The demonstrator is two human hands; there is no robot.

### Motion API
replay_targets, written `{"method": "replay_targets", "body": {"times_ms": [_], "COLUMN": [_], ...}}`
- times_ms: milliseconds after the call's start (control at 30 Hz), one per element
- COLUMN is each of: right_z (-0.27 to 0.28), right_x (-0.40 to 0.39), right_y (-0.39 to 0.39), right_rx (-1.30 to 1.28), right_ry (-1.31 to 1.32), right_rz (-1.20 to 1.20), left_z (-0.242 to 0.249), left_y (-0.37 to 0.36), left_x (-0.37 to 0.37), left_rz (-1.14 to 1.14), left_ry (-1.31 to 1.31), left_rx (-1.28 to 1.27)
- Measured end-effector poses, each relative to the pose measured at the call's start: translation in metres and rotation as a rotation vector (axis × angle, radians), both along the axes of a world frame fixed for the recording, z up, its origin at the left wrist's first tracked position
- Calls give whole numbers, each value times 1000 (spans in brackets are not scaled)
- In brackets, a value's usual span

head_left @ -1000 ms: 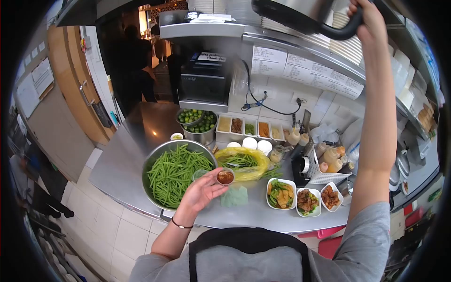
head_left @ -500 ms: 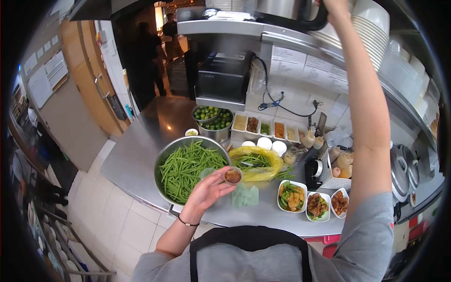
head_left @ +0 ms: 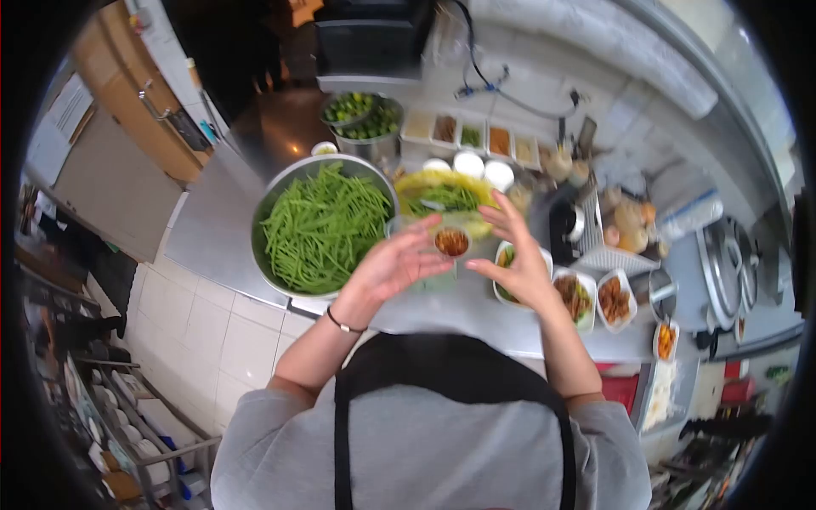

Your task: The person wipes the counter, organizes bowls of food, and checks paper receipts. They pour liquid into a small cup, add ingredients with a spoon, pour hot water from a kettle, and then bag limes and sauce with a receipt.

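Note:
My left hand point(head_left: 393, 265) holds a small clear cup of reddish-brown sauce point(head_left: 451, 242) at its fingertips, above the steel counter point(head_left: 212, 246). My right hand point(head_left: 520, 253) hovers just right of the cup with fingers spread, holding nothing. A large steel bowl of green beans point(head_left: 319, 225) stands to the left of the hands. Behind the cup lies a yellow plastic bag point(head_left: 442, 195) with more green beans in it.
Three white dishes of cooked food point(head_left: 586, 297) sit at the right. A bowl of limes point(head_left: 361, 119), a row of condiment trays point(head_left: 476, 136), white lidded tubs point(head_left: 472, 163) and a white basket of bottles point(head_left: 620, 229) line the back. Tiled floor lies left.
My right hand has let go of the black handle on the overhead shelf and come down beside the sauce cup. The view has tilted downward toward the counter.

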State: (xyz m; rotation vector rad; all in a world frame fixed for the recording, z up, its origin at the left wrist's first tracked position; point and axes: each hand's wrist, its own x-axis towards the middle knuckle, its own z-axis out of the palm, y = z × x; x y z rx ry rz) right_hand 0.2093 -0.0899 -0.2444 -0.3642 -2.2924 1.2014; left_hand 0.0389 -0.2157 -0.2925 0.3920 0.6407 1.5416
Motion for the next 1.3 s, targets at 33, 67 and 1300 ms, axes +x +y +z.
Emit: {"method": "replay_targets", "body": {"times_ms": [33,67,1300], "right_z": [-17,-24,-127], "right_x": [4,7,24], "right_y": [-6,-12,-9], "right_rx": [-26,-52,-46], "right_ry": [14,26,-13], "right_rz": [-2,-26,-231], "left_z": [3,1,-83], "left_y": [4,8,48], "left_x": [5,9,31], "left_rz": [-15,-43,-69], "left_ry": [2,-19,570], "left_rx": [-26,-61,-288]}}
